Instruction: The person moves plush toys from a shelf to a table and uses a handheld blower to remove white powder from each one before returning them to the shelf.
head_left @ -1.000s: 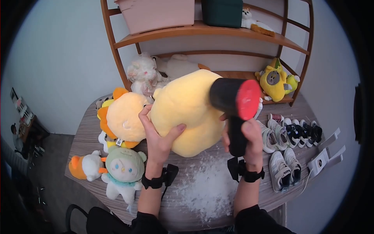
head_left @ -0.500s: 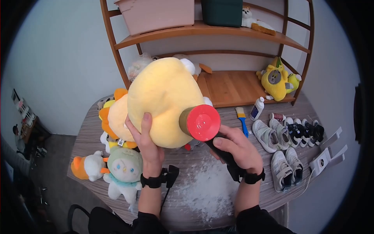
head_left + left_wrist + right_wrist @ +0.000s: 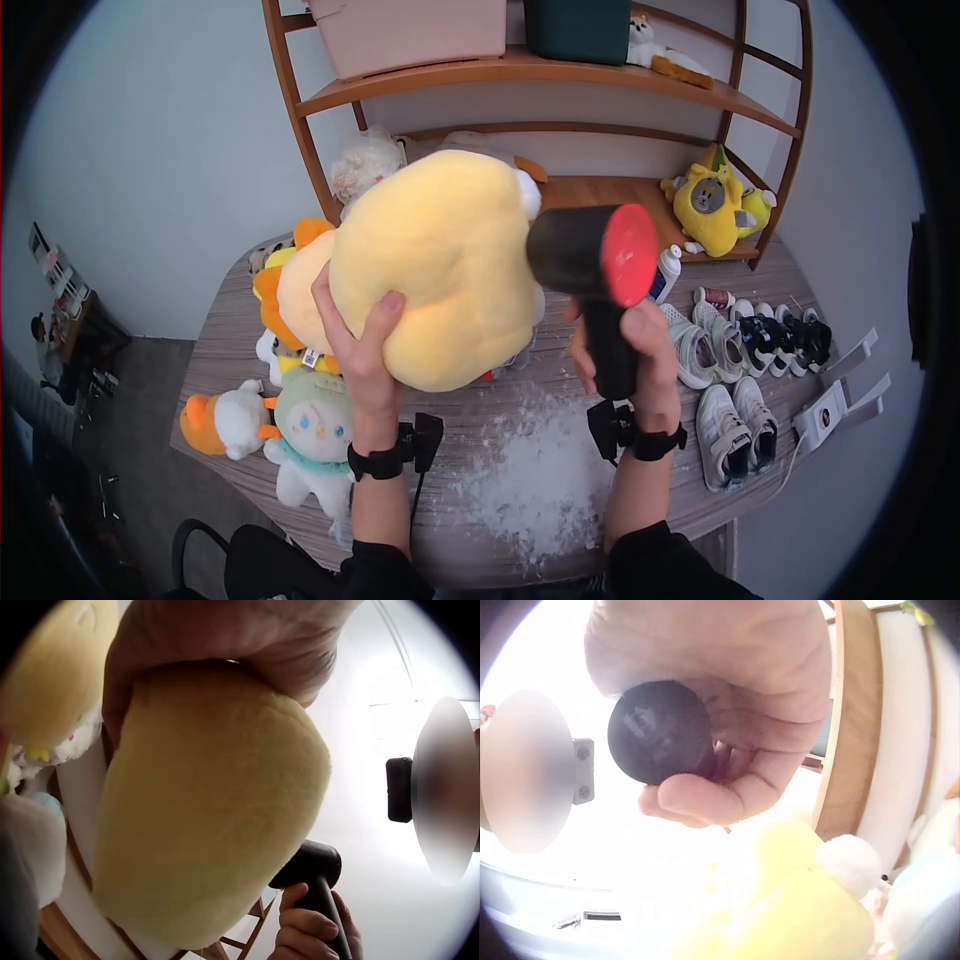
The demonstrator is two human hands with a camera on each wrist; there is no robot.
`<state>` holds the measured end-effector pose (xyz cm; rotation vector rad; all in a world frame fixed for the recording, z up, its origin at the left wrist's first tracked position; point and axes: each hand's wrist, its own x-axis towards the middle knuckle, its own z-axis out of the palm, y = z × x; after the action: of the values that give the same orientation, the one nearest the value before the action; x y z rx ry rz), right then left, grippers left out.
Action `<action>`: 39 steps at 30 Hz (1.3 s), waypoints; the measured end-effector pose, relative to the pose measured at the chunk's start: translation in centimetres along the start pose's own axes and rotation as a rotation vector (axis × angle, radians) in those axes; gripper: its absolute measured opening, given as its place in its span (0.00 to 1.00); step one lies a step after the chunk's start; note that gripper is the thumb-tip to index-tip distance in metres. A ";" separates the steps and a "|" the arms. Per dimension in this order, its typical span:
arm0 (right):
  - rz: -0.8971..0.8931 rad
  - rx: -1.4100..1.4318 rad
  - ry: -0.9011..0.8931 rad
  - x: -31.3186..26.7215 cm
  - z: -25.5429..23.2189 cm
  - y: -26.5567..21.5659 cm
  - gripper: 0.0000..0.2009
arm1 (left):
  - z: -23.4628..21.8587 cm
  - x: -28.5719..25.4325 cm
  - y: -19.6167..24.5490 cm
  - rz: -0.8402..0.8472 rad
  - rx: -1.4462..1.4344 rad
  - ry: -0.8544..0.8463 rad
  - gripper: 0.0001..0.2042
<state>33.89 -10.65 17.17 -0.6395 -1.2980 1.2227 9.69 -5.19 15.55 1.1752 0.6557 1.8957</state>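
Observation:
My left hand holds a big pale-yellow plush toy up over the table, thumb on its near face and fingers round its left side. A white round part shows at its upper right edge. My right hand grips the handle of a black device shaped like a hair dryer, with a red round end facing right. Its other end is right at the plush toy's right side. In the right wrist view the fingers curl round the black handle, seen end-on.
White powdery flakes lie on the wood-grain table. Several plush toys, among them a green-hooded one, sit at the left. Small shoes, a bottle and a white router-like box stand right. A wooden shelf rises behind.
The device swung from the plush toy's right side down across its lower front, then back up to the right side. The plush toy shifted left and turned, then came slightly back right. Both grips stayed.

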 end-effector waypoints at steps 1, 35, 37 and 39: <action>-0.021 0.036 0.018 0.1 -0.1 0.2 0.29 | -0.3 0.2 -0.1 0.017 0.042 -0.030 0.33; 0.195 -0.030 -0.317 -0.7 -1.7 0.1 0.20 | -0.4 0.3 0.2 -0.157 -0.333 0.139 0.24; 0.085 0.035 -0.278 -1.0 -1.5 0.3 0.21 | -0.1 0.2 0.4 -0.155 -0.309 0.069 0.25; 0.032 0.123 -0.088 -1.0 -0.8 0.2 0.25 | -0.1 0.0 0.6 -0.158 -0.248 0.000 0.26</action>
<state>34.77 -11.30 16.41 -0.5243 -1.2786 1.3585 9.37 -5.56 15.91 0.9379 0.4821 1.7856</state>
